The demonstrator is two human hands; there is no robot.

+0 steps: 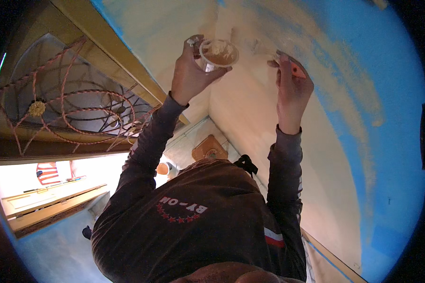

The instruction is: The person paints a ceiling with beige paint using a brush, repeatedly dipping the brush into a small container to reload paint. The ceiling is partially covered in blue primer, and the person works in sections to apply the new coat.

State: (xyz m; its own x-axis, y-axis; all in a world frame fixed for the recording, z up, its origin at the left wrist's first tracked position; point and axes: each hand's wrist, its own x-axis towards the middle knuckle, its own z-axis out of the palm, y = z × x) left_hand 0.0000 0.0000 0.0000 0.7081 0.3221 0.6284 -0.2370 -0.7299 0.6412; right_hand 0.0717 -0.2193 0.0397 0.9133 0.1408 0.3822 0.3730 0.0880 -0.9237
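Note:
My left hand (191, 70) is wrapped round a small see-through plastic cup (229, 60), its thumb along the near side. Pale beige paint coats the inside of the cup, and light smears mark my fingers. To the right, my right hand (293, 92) is closed on a paintbrush with an orange handle (297, 70). The brush's head points left toward the cup and is blurred against the pale wall. Both hands are raised in front of the wall (264, 113), where beige strokes overlap bright blue (401, 141).
At the left, a window with a wooden frame (113, 37) has a twisted, rope-like metal grille (71, 111). Lower left are a bright opening and a wooden ledge (56, 203). Below me are a brown wooden stool-like top (210, 147) and an orange-and-white container (163, 168).

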